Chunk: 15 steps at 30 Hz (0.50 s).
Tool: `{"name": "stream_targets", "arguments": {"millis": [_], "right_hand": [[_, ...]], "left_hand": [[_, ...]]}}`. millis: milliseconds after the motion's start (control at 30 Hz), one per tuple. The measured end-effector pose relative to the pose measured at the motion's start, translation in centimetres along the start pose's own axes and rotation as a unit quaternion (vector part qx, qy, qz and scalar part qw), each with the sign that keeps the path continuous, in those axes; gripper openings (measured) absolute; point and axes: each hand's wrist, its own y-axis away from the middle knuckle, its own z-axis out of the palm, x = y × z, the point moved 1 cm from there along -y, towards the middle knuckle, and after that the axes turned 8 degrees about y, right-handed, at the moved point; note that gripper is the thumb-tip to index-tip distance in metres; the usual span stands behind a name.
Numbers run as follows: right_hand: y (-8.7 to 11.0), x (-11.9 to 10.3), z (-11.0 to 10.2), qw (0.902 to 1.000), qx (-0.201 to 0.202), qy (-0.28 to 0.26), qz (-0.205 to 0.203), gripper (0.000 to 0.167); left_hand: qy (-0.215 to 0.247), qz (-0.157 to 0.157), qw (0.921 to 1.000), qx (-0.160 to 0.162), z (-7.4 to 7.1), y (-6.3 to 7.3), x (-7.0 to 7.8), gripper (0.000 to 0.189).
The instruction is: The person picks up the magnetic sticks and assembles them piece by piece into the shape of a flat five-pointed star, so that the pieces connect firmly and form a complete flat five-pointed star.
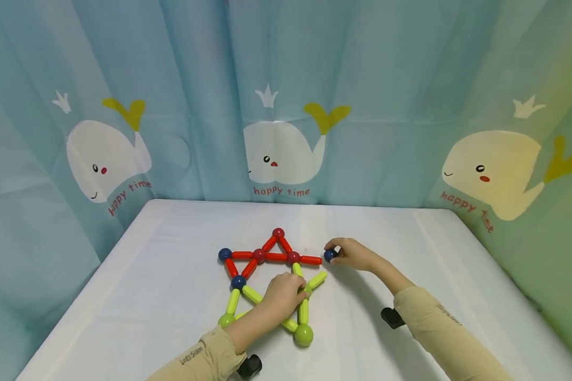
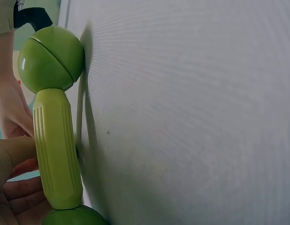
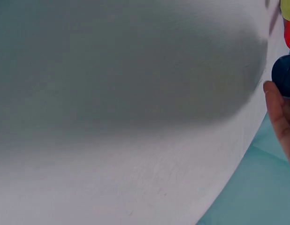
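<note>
A flat figure of magnetic rods and balls lies on the white table. Red rods (image 1: pixel 276 257) join red balls (image 1: pixel 259 256) and blue balls (image 1: pixel 238 282) at its far side; yellow-green rods (image 1: pixel 303 312) and green balls (image 1: pixel 303 334) form the near side. My left hand (image 1: pixel 281 298) reaches over it and pinches a green ball (image 1: pixel 307 290) mostly hidden by the fingers. Between thumb and fingers, my right hand (image 1: pixel 356 254) holds a blue ball (image 1: pixel 330 255), slightly apart from the free end of a red rod (image 1: pixel 310 260).
One yellow-green rod (image 1: pixel 318 280) sticks out from the pinched ball with its outer end free. My left forearm covers part of the figure's near side. Behind the table (image 1: pixel 190 222) hangs a blue curtain (image 1: pixel 209 106) printed with whales.
</note>
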Motion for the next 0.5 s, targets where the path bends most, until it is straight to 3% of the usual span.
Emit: {"name": "stream_targets", "arguments": {"millis": [167,500], "right_hand": [[0.9,-0.2,-0.2,0.9997,-0.019,-0.017,-0.001,0.029],[0.8,-1.3,0.5,0.9988,-0.042,-0.019,-0.019,0.029]], "left_hand": [[-0.011,0.003,0.9999,-0.001,0.1,0.0,0.1,0.007],[-0.020,-0.002,0.9998,-0.006,0.1,0.1,0.0,0.007]]}}
